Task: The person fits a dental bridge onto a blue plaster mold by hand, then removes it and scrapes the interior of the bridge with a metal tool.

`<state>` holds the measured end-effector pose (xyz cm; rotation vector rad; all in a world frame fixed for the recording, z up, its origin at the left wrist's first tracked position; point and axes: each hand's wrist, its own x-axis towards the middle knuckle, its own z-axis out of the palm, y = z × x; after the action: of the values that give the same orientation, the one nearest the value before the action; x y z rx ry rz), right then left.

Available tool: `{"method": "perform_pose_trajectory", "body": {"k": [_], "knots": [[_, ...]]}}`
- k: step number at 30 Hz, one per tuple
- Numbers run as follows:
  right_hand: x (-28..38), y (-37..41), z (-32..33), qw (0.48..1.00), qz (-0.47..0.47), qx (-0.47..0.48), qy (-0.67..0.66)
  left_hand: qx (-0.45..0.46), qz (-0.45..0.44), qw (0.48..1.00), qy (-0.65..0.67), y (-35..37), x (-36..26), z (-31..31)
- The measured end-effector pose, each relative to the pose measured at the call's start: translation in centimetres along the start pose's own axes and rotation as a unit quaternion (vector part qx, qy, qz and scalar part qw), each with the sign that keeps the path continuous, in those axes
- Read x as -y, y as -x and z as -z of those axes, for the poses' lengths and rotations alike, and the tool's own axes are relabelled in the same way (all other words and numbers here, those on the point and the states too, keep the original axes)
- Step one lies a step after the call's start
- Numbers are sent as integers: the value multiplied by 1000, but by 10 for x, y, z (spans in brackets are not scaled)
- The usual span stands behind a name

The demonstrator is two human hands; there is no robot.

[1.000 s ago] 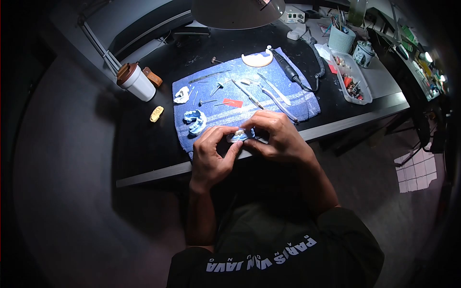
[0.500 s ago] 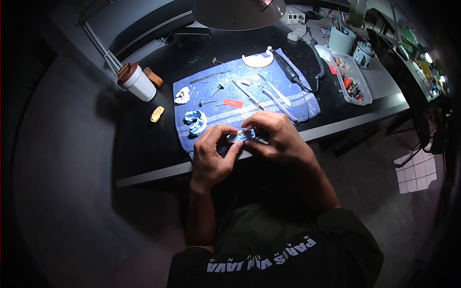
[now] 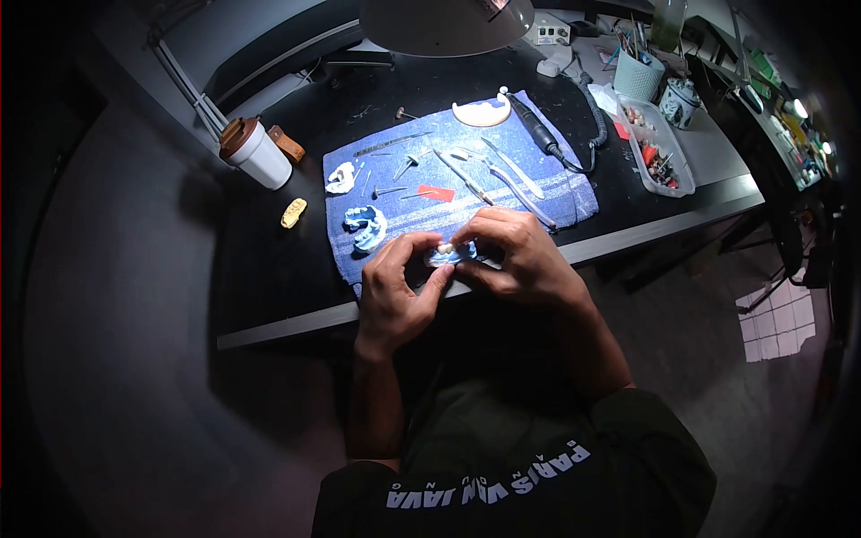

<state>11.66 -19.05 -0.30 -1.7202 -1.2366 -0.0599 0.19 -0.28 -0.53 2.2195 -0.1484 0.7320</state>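
Between my hands is a small blue dental model (image 3: 451,258) with whitish teeth on its upper side. My left hand (image 3: 401,287) grips its left side, thumb in front and fingers behind. My right hand (image 3: 520,260) is closed on the other side, its fingertips by the teeth. Both hands are just over the front edge of the blue towel (image 3: 359,273). Left of them on the towel lies another blue dental model (image 3: 365,229), horseshoe-shaped. Beyond my hands are a red sheet piece (image 3: 436,193), a knife-like tool (image 3: 464,177) and pale-handled tools (image 3: 516,184).
A rotary handpiece (image 3: 538,130) with a coiled cord lies at the towel's right. A white cup (image 3: 257,157) and a yellowish model (image 3: 293,212) stand left. A clear plastic box (image 3: 668,175) is at right. The lamp shade (image 3: 446,27) hangs above.
The model in my hands has tilted slightly, and its whitish teeth show more. My right fingertips have shifted a little to the left. The things on the towel have stayed put.
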Motion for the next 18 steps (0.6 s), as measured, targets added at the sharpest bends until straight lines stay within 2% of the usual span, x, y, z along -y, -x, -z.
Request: {"method": "perform_pose_trajectory", "body": {"k": [5,8,11,18], "knots": [[-4,0,-1,1000,21,-6,21,24,30,999,5,0,-3,4],[-3,1,0,1000,9,3,18,-21,17,999,31,1,-2,-3],[2,1,0,1000,-17,4,7,18,-5,1000,-18,-1,-2,3],[-4,1,-1,1000,18,-2,13,0,-5,1000,-10,-1,-3,1]]}}
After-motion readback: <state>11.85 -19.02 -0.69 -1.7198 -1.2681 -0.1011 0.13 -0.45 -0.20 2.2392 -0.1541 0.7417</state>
